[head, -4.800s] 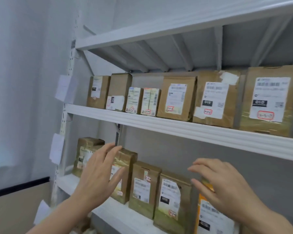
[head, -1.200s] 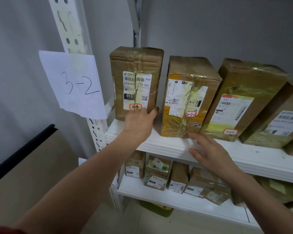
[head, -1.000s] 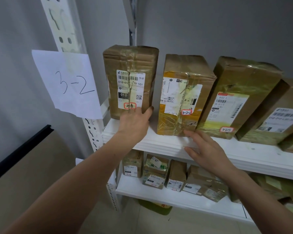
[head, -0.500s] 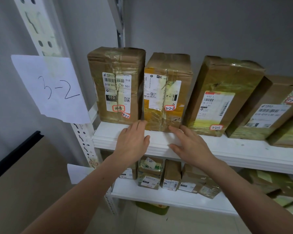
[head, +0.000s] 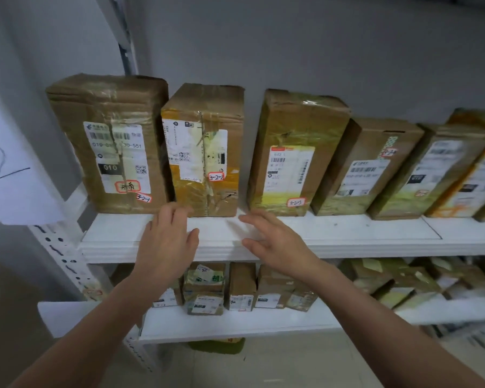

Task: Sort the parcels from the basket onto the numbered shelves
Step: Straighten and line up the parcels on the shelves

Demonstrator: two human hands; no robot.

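Left hand point(head: 165, 243): fingers straight, close together, tips at the foot of parcel 3-2-2 point(head: 205, 152); contact unclear. Right hand point(head: 275, 242): fingers loosely spread, blurred, holding nothing, over the shelf point(head: 361, 233) lip. Parcel 3-2-1 point(head: 115, 144) at left hand's 11 o'clock, parcel 3-2-3 point(head: 294, 152) at right hand's 1 o'clock.

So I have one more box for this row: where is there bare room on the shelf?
The front strip of the upper shelf, before the boxes, is bare left of the left hand and right of the right hand. A slim gap parts the 3-2-2 box from the 3-2-3 box. Rightward the boxes touch; the lower shelf is crowded.
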